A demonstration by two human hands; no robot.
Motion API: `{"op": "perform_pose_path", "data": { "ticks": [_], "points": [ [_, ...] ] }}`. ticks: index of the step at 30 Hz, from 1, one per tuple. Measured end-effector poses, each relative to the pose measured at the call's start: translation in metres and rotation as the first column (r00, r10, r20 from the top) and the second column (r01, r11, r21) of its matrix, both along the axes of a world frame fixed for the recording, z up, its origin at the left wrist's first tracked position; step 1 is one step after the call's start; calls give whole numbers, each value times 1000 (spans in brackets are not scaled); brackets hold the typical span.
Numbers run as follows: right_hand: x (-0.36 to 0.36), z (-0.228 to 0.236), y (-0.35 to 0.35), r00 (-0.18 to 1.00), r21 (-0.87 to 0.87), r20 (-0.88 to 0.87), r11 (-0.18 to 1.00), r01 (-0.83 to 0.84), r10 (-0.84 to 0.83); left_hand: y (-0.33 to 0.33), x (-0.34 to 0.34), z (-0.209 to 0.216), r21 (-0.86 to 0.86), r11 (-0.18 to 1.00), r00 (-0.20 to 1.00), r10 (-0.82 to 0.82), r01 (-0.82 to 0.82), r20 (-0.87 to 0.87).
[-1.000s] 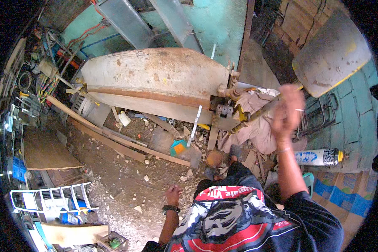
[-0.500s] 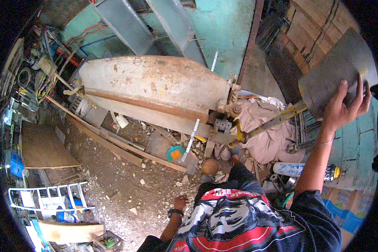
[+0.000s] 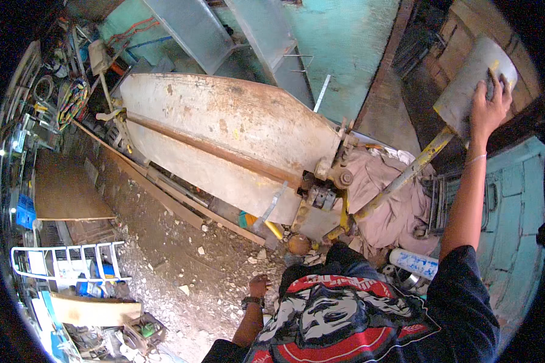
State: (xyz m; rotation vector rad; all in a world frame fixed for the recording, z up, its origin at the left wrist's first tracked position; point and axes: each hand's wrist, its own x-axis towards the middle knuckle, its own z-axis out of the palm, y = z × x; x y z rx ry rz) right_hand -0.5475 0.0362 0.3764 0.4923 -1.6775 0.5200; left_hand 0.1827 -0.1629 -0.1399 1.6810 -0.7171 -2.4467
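Note:
My right hand is up at the right, its spread fingers lying against a grey cylindrical weight. That weight sits on the end of a worn yellow lever bar, joined to a large rusty metal-bending machine. Along the machine's front lies a long pale leaf. A narrow light strip lies across that leaf, and a similar strip sticks out behind. Low beside my body hangs my left hand, a dark band on its wrist; its fingers look loosely curled, with nothing seen in them.
Pinkish cloth lies under the lever. A white cylinder is on the floor near my right side. Boards run along the machine's front over rubble. At left stand a white ladder-like rack and a brown panel.
The weight and lever have swung with my right hand on them. The front leaf has tilted up and shows more of its face, carrying the narrow strip with it. My view has shifted slightly.

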Motion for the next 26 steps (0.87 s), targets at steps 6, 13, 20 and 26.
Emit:
{"op": "perform_pose_path", "data": {
  "ticks": [6,13,20,26],
  "points": [
    [-112,-74,-28,973,87,216,994,68,-85,49,-36,20,-96,995,982,-13,31,189],
    [-213,-168,-38,905,196,399,978,73,-147,111,-93,10,-482,751,872,-259,452,415],
    [-325,-269,2,837,437,545,868,-236,-47,157,-108,-36,-576,94,523,-555,812,646],
    [-311,-355,-26,826,429,558,879,-209,-76,186,-82,-42,-440,555,700,-452,706,553]
  ]
}}
